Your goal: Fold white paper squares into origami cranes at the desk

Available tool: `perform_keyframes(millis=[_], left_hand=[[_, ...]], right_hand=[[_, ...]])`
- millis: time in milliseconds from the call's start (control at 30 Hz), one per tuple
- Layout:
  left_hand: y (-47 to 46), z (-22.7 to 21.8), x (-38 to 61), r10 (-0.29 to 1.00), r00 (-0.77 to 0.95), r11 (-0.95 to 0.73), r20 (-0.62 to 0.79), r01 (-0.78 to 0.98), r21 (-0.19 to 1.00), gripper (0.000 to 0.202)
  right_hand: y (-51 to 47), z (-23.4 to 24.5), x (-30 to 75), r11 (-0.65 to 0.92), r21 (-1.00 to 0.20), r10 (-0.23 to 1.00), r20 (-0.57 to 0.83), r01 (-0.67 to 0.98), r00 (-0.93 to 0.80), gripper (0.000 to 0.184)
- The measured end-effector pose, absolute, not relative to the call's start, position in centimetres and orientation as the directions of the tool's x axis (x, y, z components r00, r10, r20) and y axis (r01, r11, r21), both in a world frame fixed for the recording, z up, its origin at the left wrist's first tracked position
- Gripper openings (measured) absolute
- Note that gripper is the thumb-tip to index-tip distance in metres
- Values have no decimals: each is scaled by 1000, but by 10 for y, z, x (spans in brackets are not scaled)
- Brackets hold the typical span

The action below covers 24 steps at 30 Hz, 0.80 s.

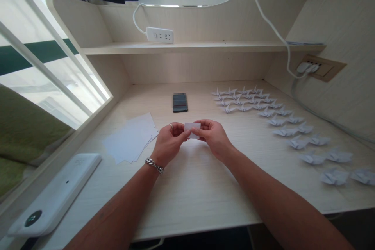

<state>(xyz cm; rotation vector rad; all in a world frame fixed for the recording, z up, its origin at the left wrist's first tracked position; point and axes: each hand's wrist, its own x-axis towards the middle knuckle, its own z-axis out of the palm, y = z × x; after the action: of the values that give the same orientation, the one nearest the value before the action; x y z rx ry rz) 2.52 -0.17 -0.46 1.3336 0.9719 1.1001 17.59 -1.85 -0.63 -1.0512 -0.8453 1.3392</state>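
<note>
A small folded piece of white paper [191, 125] is held up between my two hands over the middle of the desk. My left hand [170, 140], with a ring and a chain bracelet, pinches its left edge between thumb and fingers. On the other side my right hand [213, 134] grips the right edge, its thumb lying across the front of the paper. Fingers hide part of the folds. Left of my hands lies a loose stack of white paper sheets [129, 138]. Rows of folded white paper cranes [242, 99] stand on the right.
A dark phone-like object [179, 102] lies behind my hands. At the left edge is a long white device [58, 193] with a round dark display. A power strip [159, 35] rests on the shelf [199, 48], and a white cable [272, 25] hangs to the wall socket [322, 68].
</note>
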Motion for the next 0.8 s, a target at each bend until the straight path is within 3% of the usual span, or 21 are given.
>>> perform_keyframes(millis=[300,533,800], left_hand=[[-3,1,23,961,275,30,15,-159,987,39],[-3,3,19,928,362,65,-83,63,996,25],[-2,1,17,917,380,81,-125,128,988,35]], right_hand=[[-21,0,179,-101,-894,990,-136,-436,49,45],[-19,-6,179,17,-960,996,-7,-279,84,46],[-19,-8,181,4,-973,999,-4,-229,36,46]])
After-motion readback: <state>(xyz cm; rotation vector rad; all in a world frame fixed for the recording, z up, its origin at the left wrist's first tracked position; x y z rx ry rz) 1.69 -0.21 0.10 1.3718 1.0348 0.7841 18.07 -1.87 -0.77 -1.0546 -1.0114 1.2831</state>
